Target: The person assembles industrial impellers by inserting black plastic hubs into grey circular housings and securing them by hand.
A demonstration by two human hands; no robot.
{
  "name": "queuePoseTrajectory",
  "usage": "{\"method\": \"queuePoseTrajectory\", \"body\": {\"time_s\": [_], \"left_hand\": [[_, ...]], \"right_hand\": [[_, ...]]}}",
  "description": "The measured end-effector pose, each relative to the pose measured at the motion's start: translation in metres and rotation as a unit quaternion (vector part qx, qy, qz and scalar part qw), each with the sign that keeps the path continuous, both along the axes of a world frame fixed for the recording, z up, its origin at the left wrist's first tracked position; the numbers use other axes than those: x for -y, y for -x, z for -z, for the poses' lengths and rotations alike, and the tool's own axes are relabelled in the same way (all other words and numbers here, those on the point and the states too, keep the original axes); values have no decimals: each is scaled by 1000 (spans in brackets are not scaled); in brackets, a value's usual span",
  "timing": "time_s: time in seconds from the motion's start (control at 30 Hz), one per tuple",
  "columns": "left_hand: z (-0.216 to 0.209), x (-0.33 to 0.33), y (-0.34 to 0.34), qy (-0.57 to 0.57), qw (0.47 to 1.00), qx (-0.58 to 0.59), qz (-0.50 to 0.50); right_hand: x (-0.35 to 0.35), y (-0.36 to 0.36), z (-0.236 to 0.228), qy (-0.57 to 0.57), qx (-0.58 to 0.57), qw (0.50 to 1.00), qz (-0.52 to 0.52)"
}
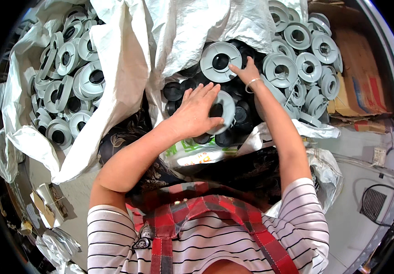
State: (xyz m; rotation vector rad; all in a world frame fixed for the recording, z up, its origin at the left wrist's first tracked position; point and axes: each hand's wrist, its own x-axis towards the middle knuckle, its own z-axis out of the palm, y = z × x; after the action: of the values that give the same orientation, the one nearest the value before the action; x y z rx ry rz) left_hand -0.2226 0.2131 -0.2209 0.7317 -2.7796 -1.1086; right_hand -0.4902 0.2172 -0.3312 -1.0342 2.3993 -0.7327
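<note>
My left hand [198,110] lies with fingers stretched and spread against the left side of a grey plastic ring [228,111], its thumb across the ring's lower part. Farther off, my right hand [247,73] grips the right rim of a grey spoked disc [209,67] with a black centre. Its thumb is on the disc's face; some fingers are partly hidden behind. Several black round caps [242,112] are heaped beneath both hands, on a white printed bag [192,156] at my lap.
White woven sacks [119,50] spread on the left and far side. Grey ringed discs [66,57] fill a sack at left; another heap of grey discs [297,35] lies at right, beside a cardboard box [359,68]. A black cable [366,194] runs along the right.
</note>
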Motion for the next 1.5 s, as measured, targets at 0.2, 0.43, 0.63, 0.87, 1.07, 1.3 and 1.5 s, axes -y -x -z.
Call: {"method": "queuePoseTrajectory", "body": {"time_s": [0.2,0.43,0.63,0.87,1.07,1.3,1.5], "left_hand": [[10,8,2,207,977,23,31],[12,20,7,253,966,-28,49],[-21,33,22,-219,942,-77,-242],[10,41,25,-379,834,-193,-351],[-5,26,38,-629,692,-248,-253],[-5,13,37,-677,699,-199,-114],[-8,8,38,-690,698,-178,-67]], "right_hand": [[20,-11,-2,-134,-73,987,42],[-8,-21,-70,-88,311,932,-164],[37,83,30,-94,-45,993,58],[30,29,-10,-52,-88,991,-84],[-38,-44,-115,82,228,949,-202],[-85,-51,-155,50,-68,930,-358],[-102,-43,-182,88,-252,832,-486]]}}
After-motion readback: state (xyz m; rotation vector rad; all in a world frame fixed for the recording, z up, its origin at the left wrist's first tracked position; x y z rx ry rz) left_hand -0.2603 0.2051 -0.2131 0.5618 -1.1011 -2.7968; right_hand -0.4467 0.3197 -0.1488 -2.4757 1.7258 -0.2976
